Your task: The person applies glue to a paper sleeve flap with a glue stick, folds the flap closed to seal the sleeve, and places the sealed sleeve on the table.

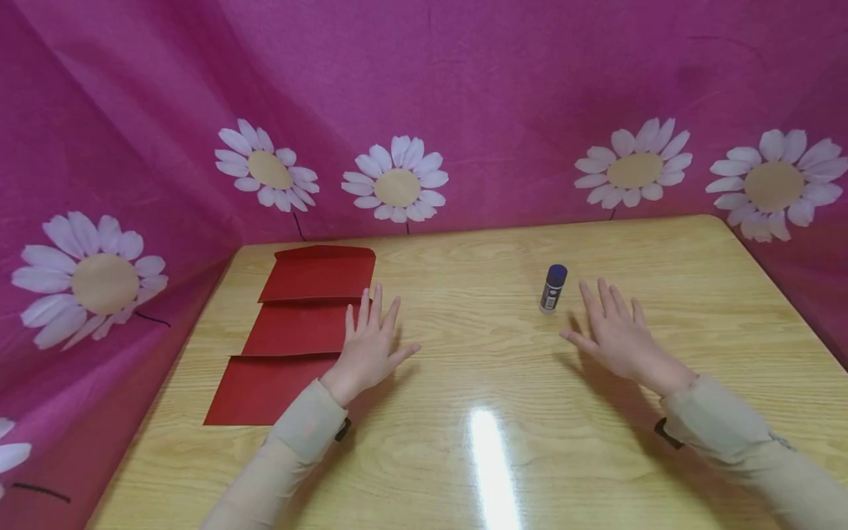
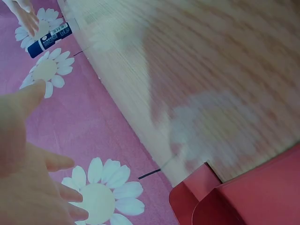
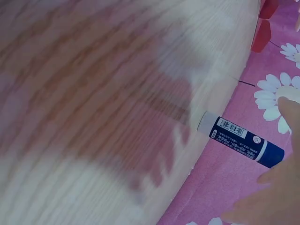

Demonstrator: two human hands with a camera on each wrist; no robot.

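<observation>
Three red envelopes (image 1: 301, 327) lie in a column on the left of the table, the farthest one with its flap open toward the back. My left hand (image 1: 367, 353) hovers at their right edge with fingers spread, palm down and holding nothing. Standing upright right of the middle is a glue stick (image 1: 553, 287) with a dark blue cap and a label with a barcode. Just to its right, my right hand (image 1: 619, 342) is held over the table, fingers straight and apart. The left wrist view also shows the red paper (image 2: 262, 192) at its lower right corner.
A wood-grain table (image 1: 450, 368) with a rounded back corner carries everything. Pink cloth (image 1: 497, 96) printed with white daisies hangs along the back and both sides. A bright light reflection (image 1: 493, 464) shows on the tabletop near the front.
</observation>
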